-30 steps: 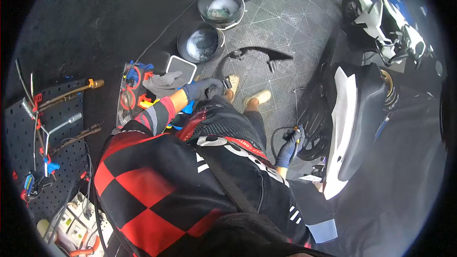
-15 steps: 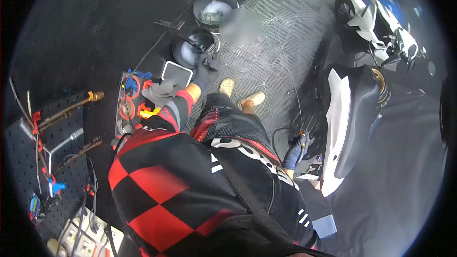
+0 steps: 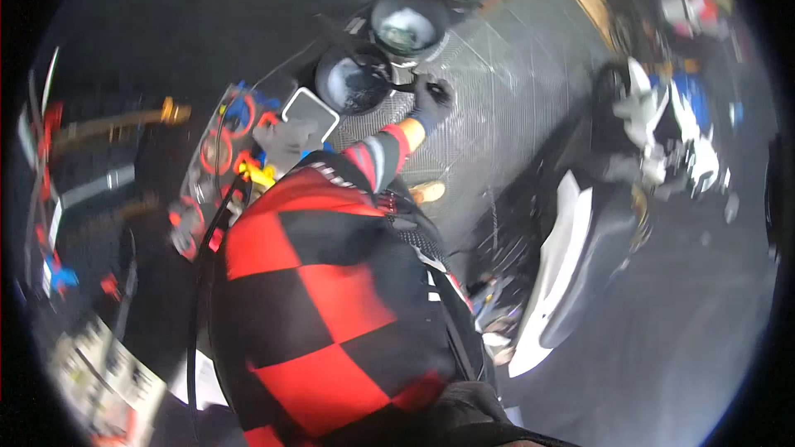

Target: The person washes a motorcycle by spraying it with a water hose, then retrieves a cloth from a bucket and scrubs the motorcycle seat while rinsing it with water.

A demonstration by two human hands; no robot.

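My left hand (image 3: 432, 101), in a dark glove, is closed beside the nearer black bucket (image 3: 323, 101). From its fingers a dark, slim handle (image 3: 401, 87) reaches to the bucket's rim; motion blur hides what kind of tool it belongs to. Whitish suds show inside this bucket. Just behind it stands a second black bucket (image 3: 443, 26), also with pale foam in it. I cannot make out my right hand: my torso and blur cover the area where it was.
Left of the buckets are a white-rimmed tray (image 3: 333, 126), a grey cloth (image 3: 290, 142) and red-handled tools (image 3: 217, 151). A white and black motorcycle fairing and seat (image 3: 551, 273) lies to the right. Behind it stands a white motorcycle (image 3: 691, 141). Pegboard tools hang far left.
The view has swung and blurred. My left hand has moved right of the nearer bucket, still with the dark handle. My right hand has dropped out of sight.
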